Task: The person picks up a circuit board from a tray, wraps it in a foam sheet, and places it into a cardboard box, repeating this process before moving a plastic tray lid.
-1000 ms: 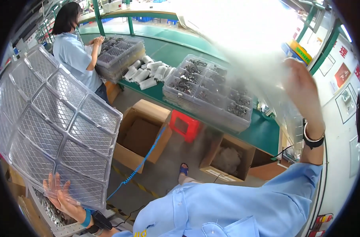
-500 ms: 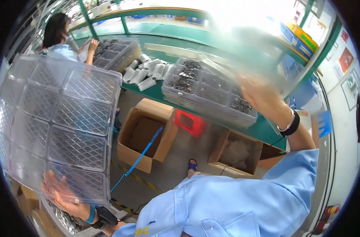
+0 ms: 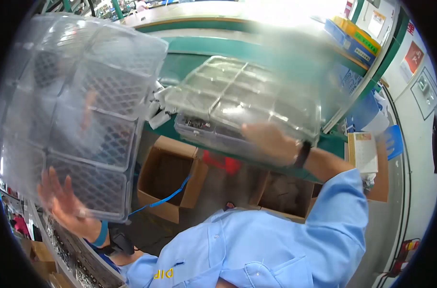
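A large clear plastic compartment tray [image 3: 91, 187] with a lattice-patterned base stands tilted up on the left. My left hand [image 3: 67, 201] holds it by its lower part, fingers spread against the plastic. Over the stack of parts trays [image 3: 218, 137] on the green bench lies or hovers a second clear compartment tray [image 3: 223, 103], slightly tilted. At its near edge my right hand [image 3: 273, 141] grips it, though its fingers are blurred. Small dark metallic parts show in the stack's uncovered near-left corner. Whether the second tray touches the stack cannot be told.
Several white wrapped rolls [image 3: 158, 115] lie left of the stack. Below the bench edge are an open cardboard box [image 3: 168, 177], a second carton [image 3: 285, 192] and a red stool [image 3: 221, 162]. A coiled blue cord [image 3: 168, 197] hangs in front. Blue and yellow bins [image 3: 355, 41] occupy the shelf.
The tray at my right hand has come down over the stack, hiding most of its parts. My left-hand tray has risen slightly and now hides the co-worker. My right hand moved left and down.
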### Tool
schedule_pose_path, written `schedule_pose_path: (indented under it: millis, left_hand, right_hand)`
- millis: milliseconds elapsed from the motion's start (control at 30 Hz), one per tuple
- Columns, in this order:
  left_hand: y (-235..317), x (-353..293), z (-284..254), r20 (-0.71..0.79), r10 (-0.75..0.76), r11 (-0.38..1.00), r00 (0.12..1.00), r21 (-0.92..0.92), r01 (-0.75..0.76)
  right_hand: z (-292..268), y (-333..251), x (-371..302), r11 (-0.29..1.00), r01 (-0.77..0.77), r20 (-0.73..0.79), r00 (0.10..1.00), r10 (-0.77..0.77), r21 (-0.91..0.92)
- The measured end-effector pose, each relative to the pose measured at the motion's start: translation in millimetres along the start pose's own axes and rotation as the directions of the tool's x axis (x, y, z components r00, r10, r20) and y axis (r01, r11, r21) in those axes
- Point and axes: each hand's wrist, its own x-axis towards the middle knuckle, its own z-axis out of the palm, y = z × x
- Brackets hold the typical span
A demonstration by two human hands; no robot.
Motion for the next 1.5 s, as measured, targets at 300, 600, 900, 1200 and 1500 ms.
schedule_pose_path:
  millis: [300, 600, 900, 1200, 1500]
  left_hand:
    - [-1, 68, 108, -0.033, -0.162, 0.847, 0.986, -0.517, 0.122]
    - [-77, 128, 290, 0.018, -0.322, 0.519, 0.947, -0.833, 0.192]
    - [-126, 183, 486, -0.333, 0.010, 1.000, 0.943, 0.029, 0.000]
    - [-200, 142, 623, 0.440, -0.522, 0.357, 0.730, -0.665, 0.656]
    - [-225, 152, 561, 0.938, -0.011, 0.238, 0.347, -0.334, 0.912]
  right_hand:
    - [61, -44, -35, 0.976, -0.151, 0.105, 0.985, 0.136, 0.159]
    - [77, -47, -26, 0.918, -0.314, 0.114, 0.949, 0.295, 0.242]
    - [67, -58, -17, 0.891, -0.396, 0.103, 0.918, 0.383, 0.223]
    - [88, -63, 16, 0.771, -0.602, 0.150, 0.798, 0.584, 0.207]
    - [50, -58, 20, 0.681, -0.702, 0.226, 0.712, 0.665, 0.208]
